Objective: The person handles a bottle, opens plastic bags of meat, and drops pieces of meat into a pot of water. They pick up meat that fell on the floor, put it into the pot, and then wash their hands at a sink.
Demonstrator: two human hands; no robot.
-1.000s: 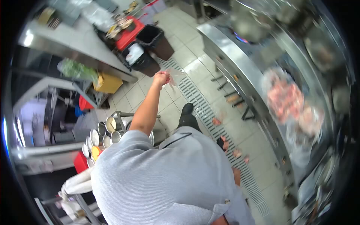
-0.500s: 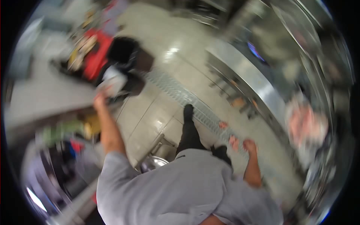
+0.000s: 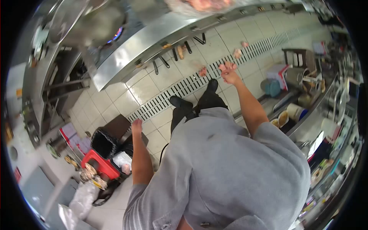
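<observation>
My left hand (image 3: 137,125) hangs low on the left, above the floor beside the dark bins. It is small and seen end-on, so its fingers do not show clearly; nothing is visible in it. My right hand (image 3: 229,73) reaches forward over the floor drain, fingers loosely curled and apart, with nothing visible between them. Just left of it a pink piece that looks like raw meat (image 3: 203,71) lies by the grating. Beyond it are two more pink pieces, one nearer (image 3: 237,53) and one farther (image 3: 244,44).
A slotted drain grating (image 3: 165,96) crosses the tiled floor under my feet. Ahead runs a steel stove counter (image 3: 130,50) with a lit burner (image 3: 116,35). Left stand a black-lined bin (image 3: 104,143) and a red container (image 3: 90,157). Shelves with pots (image 3: 295,76) line the right.
My view has swung round to the left, bringing the stove to the front. My left hand, earlier by a white bag at the bins, is now apart from it. My right hand has moved forward.
</observation>
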